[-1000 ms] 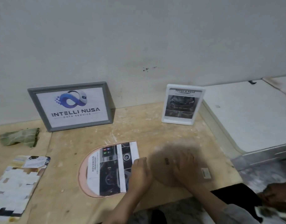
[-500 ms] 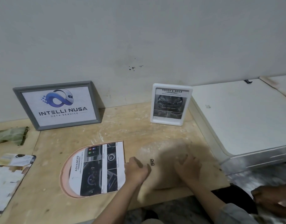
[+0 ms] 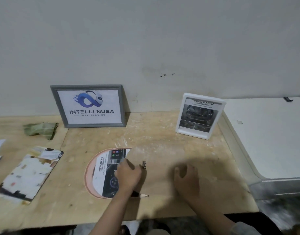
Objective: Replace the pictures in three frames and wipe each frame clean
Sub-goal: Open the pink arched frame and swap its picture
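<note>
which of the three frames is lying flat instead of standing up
The round pink frame under the hands, with the ADVANCED printout on it. The grey frame and the white frame both stand at the wall.

A single head-worn wide-angle camera looks forward and down from close above the wooden table (image 3: 162,133), the wall (image 3: 146,39) filling the upper half of the frame and both forearms entering from the bottom edge.
</note>
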Action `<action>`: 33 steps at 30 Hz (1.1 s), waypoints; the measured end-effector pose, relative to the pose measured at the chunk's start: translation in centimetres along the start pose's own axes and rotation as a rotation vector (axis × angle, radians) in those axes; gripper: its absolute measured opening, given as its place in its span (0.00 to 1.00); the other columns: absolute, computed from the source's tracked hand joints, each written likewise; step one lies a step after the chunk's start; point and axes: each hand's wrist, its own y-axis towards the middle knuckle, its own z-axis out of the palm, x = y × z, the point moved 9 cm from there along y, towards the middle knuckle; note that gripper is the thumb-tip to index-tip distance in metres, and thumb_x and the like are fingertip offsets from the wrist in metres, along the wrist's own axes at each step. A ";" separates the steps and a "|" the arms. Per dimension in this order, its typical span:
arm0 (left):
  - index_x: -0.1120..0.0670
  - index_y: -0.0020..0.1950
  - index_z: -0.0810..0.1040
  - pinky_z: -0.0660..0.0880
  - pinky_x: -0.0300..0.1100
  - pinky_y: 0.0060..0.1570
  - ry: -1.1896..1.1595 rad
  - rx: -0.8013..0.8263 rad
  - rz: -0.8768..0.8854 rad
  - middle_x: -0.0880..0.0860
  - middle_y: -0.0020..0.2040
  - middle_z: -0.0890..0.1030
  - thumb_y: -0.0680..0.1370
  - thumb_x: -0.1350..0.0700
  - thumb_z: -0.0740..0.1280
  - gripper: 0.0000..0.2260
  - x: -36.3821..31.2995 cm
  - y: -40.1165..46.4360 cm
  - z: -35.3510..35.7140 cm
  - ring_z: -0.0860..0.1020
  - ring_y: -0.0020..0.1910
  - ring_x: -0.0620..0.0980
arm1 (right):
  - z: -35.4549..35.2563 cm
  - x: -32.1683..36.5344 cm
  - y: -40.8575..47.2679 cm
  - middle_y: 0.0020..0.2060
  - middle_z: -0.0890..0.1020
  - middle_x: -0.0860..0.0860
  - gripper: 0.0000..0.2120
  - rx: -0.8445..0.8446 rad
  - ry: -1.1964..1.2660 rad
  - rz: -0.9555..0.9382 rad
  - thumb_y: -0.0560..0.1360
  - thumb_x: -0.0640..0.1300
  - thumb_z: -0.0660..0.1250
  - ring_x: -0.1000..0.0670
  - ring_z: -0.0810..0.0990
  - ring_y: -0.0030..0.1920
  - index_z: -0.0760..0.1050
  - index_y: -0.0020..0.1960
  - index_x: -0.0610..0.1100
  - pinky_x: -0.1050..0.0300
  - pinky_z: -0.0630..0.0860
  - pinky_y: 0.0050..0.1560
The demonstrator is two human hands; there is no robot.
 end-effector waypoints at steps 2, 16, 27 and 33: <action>0.57 0.46 0.74 0.68 0.48 0.50 0.005 -0.053 -0.050 0.56 0.47 0.78 0.70 0.49 0.66 0.12 2.0 1.0 -2.9 0.74 0.50 0.59 | 2.5 1.8 -1.5 0.47 0.75 0.45 0.14 0.063 0.030 -0.025 0.72 0.46 0.67 0.44 0.74 0.47 0.73 0.55 0.40 0.56 0.68 0.44; 0.56 0.46 0.69 0.66 0.48 0.56 0.145 -0.063 -0.071 0.61 0.54 0.78 0.74 0.51 0.67 0.10 7.8 6.1 -11.4 0.71 0.58 0.64 | 10.3 9.7 -7.3 0.60 0.76 0.44 0.18 0.150 0.008 -0.050 0.75 0.45 0.63 0.43 0.73 0.61 0.71 0.63 0.40 0.54 0.68 0.58; 0.57 0.45 0.75 0.67 0.47 0.54 0.167 -0.002 0.038 0.56 0.47 0.77 0.73 0.54 0.65 0.07 9.1 6.6 -10.7 0.73 0.54 0.62 | 13.2 9.4 -8.1 0.57 0.77 0.43 0.30 0.222 -0.184 -0.155 0.67 0.58 0.57 0.39 0.72 0.58 0.71 0.63 0.41 0.47 0.69 0.58; 0.60 0.52 0.72 0.70 0.51 0.56 0.247 0.060 0.120 0.60 0.63 0.70 0.73 0.54 0.65 0.12 9.1 6.4 -9.9 0.66 0.62 0.62 | 15.2 8.4 -7.8 0.49 0.83 0.41 0.26 0.178 -0.429 -0.263 0.62 0.55 0.61 0.35 0.81 0.46 0.80 0.51 0.39 0.41 0.78 0.46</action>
